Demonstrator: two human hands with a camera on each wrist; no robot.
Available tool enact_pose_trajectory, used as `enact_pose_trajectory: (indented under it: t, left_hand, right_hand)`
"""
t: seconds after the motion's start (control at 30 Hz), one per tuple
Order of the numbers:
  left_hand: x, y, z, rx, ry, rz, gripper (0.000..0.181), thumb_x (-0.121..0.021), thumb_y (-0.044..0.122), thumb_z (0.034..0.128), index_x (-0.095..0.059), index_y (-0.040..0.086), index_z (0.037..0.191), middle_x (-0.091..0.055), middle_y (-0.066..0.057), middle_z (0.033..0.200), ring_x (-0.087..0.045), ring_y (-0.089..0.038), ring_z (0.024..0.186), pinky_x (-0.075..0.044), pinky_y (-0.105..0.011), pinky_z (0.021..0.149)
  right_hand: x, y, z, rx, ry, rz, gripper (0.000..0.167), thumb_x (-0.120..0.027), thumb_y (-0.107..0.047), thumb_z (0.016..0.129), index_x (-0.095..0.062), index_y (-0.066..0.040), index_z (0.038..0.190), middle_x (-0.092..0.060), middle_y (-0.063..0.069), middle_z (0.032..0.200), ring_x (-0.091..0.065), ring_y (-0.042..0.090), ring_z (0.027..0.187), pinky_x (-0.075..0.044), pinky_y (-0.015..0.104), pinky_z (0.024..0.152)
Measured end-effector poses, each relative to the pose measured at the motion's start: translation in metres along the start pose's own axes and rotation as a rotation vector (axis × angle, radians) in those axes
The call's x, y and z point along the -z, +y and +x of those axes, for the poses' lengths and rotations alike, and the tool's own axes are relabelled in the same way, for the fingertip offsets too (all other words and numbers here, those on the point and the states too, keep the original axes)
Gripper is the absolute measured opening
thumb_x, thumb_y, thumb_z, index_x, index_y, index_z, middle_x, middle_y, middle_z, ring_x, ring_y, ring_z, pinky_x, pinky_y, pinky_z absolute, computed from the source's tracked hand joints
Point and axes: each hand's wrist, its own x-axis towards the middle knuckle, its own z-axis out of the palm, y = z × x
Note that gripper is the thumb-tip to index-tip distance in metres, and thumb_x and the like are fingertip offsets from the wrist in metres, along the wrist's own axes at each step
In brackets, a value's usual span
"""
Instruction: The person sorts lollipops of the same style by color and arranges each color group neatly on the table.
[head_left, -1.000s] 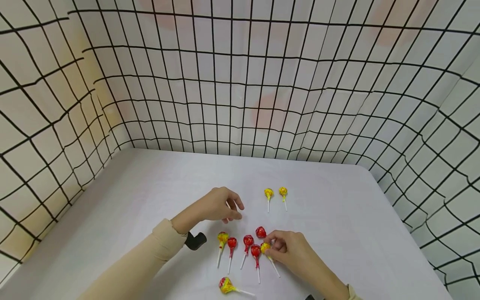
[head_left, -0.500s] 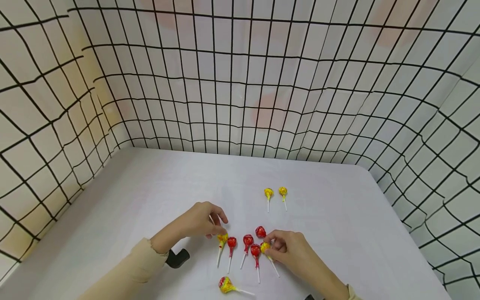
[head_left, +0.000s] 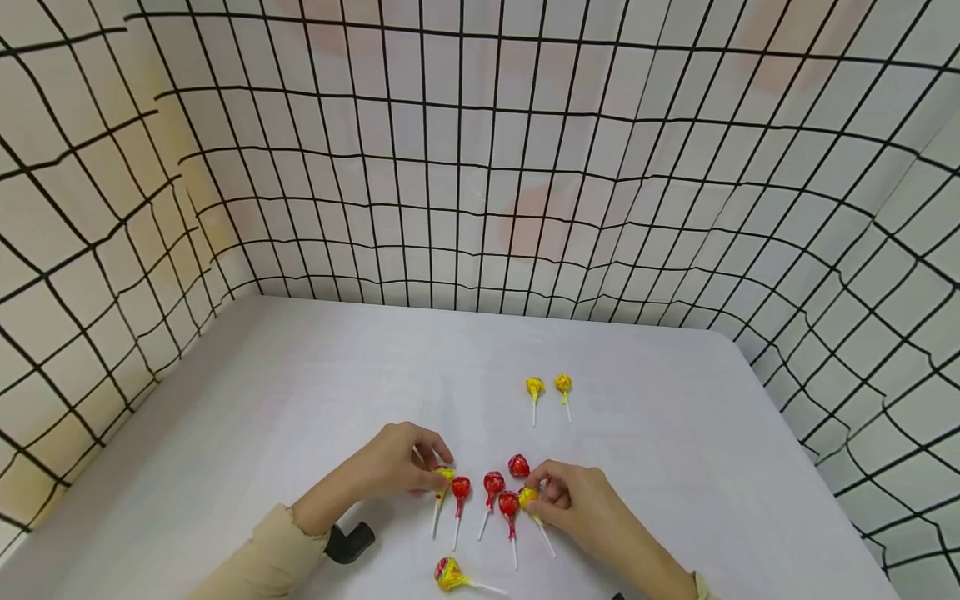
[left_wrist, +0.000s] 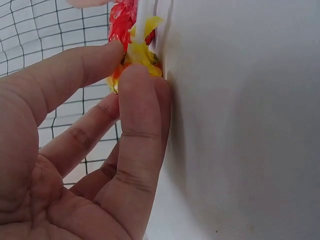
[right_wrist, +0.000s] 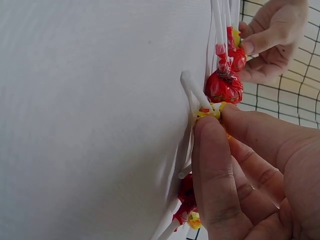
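Note:
My left hand (head_left: 397,462) pinches the wrapped head of a yellow lollipop (left_wrist: 143,54) between thumb and fingertips, its white stick pointing towards me in the head view. My right hand (head_left: 581,497) pinches another yellow lollipop (head_left: 528,498) by its head; in the right wrist view its wrapper (right_wrist: 214,110) shows at the fingertips. Between the hands lie red lollipops: one (head_left: 461,488) beside the left hand's lollipop, one (head_left: 493,482) in the middle, one (head_left: 509,504) close to the right hand's. Another red head (head_left: 518,466) sits just behind, its stick not visible in the head view.
A yellow-and-red lollipop (head_left: 451,575) lies sideways nearer the front. Farther back on the white table (head_left: 337,358) are two yellow lollipops, a left one (head_left: 534,387) and a right one (head_left: 563,383). Black-grid wire mesh (head_left: 457,167) encloses the back and sides.
My left hand has come down and towards me, from above the table to the left yellow lollipop, and now pinches its head. The right hand stays on its lollipop.

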Motion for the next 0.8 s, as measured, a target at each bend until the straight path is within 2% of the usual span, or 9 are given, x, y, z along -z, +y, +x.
enact_pose_trajectory:
  t: [0.2, 0.57, 0.8]
  left_hand:
    - [-0.0019, -0.0002, -0.0021, 0.002, 0.010, -0.027, 0.013, -0.087, 0.010, 0.0877, -0.080, 0.014, 0.098, -0.068, 0.001, 0.080, -0.061, -0.012, 0.064, -0.049, -0.024, 0.059]
    - [-0.0023, -0.0008, -0.0039, -0.015, 0.044, -0.020, 0.014, -0.089, 0.008, 0.0852, -0.080, 0.015, 0.094, -0.069, 0.004, 0.081, -0.060, -0.015, 0.076, -0.049, -0.023, 0.063]
    - [-0.0021, -0.0044, -0.0075, -0.036, 0.050, -0.019, 0.013, -0.090, 0.009, 0.0844, -0.080, 0.016, 0.091, -0.068, 0.005, 0.078, -0.059, -0.012, 0.073, -0.048, -0.022, 0.063]
  right_hand:
    - [-0.0005, 0.0013, -0.0010, 0.041, 0.005, -0.014, 0.020, -0.087, -0.017, 0.090, -0.075, -0.015, 0.106, -0.065, -0.008, 0.076, -0.055, 0.002, 0.062, -0.048, 0.018, 0.060]
    - [0.0009, -0.0006, 0.0012, 0.040, 0.007, -0.047, 0.020, -0.087, -0.017, 0.090, -0.078, -0.014, 0.108, -0.063, -0.008, 0.076, -0.053, 0.002, 0.064, -0.047, 0.018, 0.060]
    - [0.0005, -0.0001, 0.0005, 0.068, -0.014, -0.074, 0.015, -0.082, -0.015, 0.094, -0.077, -0.013, 0.108, -0.063, -0.009, 0.079, -0.052, -0.001, 0.068, -0.046, 0.018, 0.063]
